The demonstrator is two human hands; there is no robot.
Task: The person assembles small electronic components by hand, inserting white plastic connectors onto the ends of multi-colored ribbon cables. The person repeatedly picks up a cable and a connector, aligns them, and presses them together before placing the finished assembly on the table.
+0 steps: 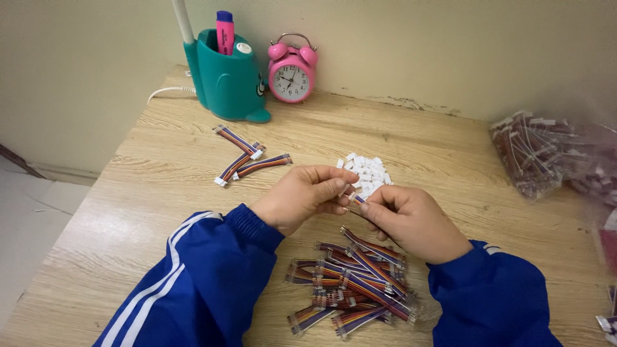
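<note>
Rainbow-striped ribbon cable (358,200) is pinched between both hands above the desk (160,193), its end held at the fingertips where they meet. The cable's long axis runs down and to the right, under the right hand (414,222). The left hand (302,196) is closed on the tip from the left. White connectors (366,168) lie just beyond the fingers; a cable pile (353,283) lies below the wrists.
</note>
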